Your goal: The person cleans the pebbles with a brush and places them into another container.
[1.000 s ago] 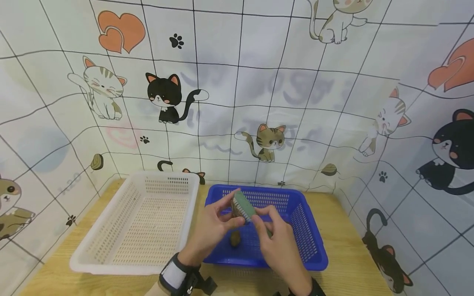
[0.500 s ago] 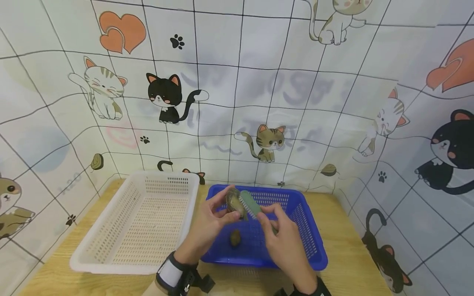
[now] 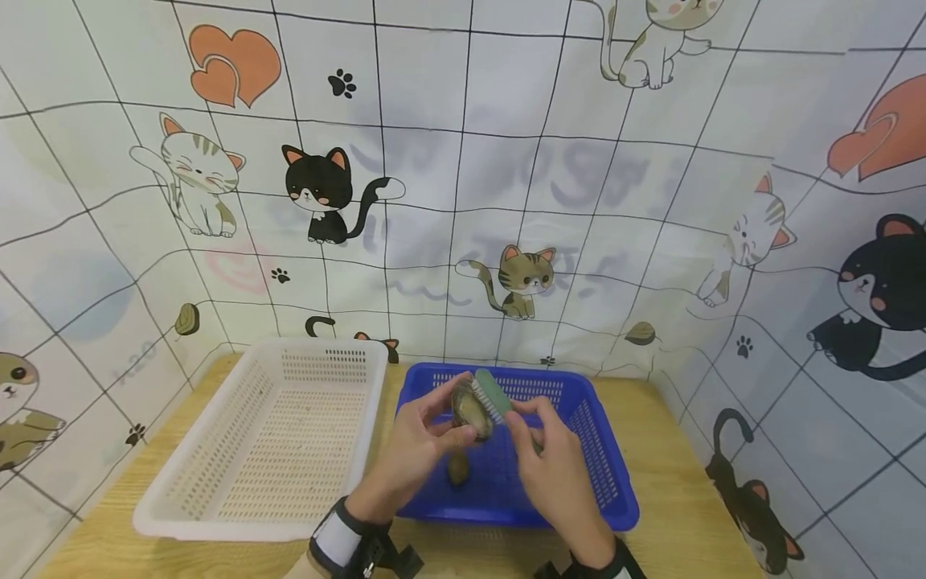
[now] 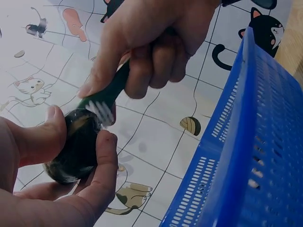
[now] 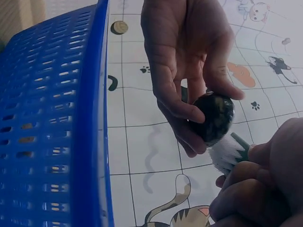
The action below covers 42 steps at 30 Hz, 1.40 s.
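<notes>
Above the blue basket (image 3: 499,492), my left hand (image 3: 414,444) holds an abalone (image 3: 472,412) between thumb and fingers, its pale fleshy side facing right. My right hand (image 3: 553,466) grips the handle of a green brush (image 3: 495,394) with white bristles. The bristles touch or lie very close to the abalone's edge. In the left wrist view the bristles (image 4: 100,111) lie against the dark abalone (image 4: 78,149). From the right wrist, the abalone (image 5: 214,119) looks dark and mottled. A second small brown thing, perhaps another abalone (image 3: 457,469), lies in the blue basket.
A white perforated basket (image 3: 289,454) stands to the left of the blue one. Both sit on a wooden table (image 3: 673,498). A cat-patterned sheet (image 3: 427,201) rises behind and at both sides.
The abalone has been turned so its fleshy side shows beside the brush; earlier the brush covered it. In the last half second both hands have shifted only slightly.
</notes>
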{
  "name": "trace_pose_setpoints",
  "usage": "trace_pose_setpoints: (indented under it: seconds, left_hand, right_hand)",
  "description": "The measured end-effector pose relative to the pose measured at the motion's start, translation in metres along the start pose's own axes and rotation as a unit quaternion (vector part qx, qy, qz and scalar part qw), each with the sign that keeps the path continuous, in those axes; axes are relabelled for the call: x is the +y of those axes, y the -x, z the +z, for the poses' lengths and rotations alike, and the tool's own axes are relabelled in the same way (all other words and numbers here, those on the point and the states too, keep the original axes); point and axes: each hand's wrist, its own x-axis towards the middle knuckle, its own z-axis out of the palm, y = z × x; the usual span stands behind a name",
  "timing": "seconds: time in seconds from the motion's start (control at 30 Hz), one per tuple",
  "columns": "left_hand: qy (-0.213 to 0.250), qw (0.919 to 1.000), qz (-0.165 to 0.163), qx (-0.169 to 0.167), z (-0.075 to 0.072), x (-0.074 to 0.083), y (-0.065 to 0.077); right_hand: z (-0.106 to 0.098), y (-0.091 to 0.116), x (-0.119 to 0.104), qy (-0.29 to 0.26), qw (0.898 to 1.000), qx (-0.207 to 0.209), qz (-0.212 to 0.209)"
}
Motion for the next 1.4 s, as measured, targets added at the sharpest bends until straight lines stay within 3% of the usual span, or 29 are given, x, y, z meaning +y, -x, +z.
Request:
trace_pose_setpoints:
  seconds: [0.13, 0.23, 0.37, 0.47, 0.6, 0.73, 0.9, 1.1, 1.23, 1.4]
  left_hand:
    - [0.015, 0.9997, 0.006, 0.018, -0.004, 0.004, -0.001]
    - [-0.006, 0.9996, 0.0, 0.027, -0.006, 0.004, -0.001]
    - [-0.033, 0.9993, -0.016, -0.001, -0.003, 0.001, 0.0]
    - [-0.018, 0.9992, -0.023, -0.029, 0.001, 0.001, 0.001]
    - [-0.001, 0.9993, -0.005, -0.036, 0.002, 0.005, 0.001]
    - [0.006, 0.9995, 0.016, -0.026, -0.002, 0.01, 0.0]
    - [0.008, 1.0, 0.005, 0.003, -0.007, 0.01, 0.001]
    - [-0.039, 0.9988, 0.005, 0.027, -0.005, 0.006, -0.002]
    - [-0.064, 0.9979, -0.005, 0.001, 0.001, 0.001, -0.001]
    - [-0.054, 0.9979, -0.023, -0.027, 0.005, -0.003, 0.002]
  right_hand:
    - [-0.001, 0.002, -0.005, 0.001, 1.0, -0.019, -0.016]
    - [0.001, 0.005, -0.009, -0.001, 0.999, -0.037, -0.038]
    - [0.004, 0.003, -0.007, 0.005, 0.999, -0.027, -0.045]
    - [0.003, -0.002, -0.003, 0.012, 0.999, 0.002, -0.037]
    - [-0.004, -0.007, 0.0, 0.01, 0.999, 0.016, -0.027]
    - [-0.007, -0.005, -0.001, 0.003, 1.0, -0.005, -0.02]
    - [-0.005, 0.003, -0.005, -0.01, 0.999, -0.03, -0.034]
    - [0.002, 0.007, -0.011, -0.009, 0.997, -0.036, -0.067]
    - [0.006, 0.005, -0.007, -0.007, 0.996, -0.015, -0.085]
    - [0.005, -0.001, 0.002, 0.012, 0.998, 0.012, -0.056]
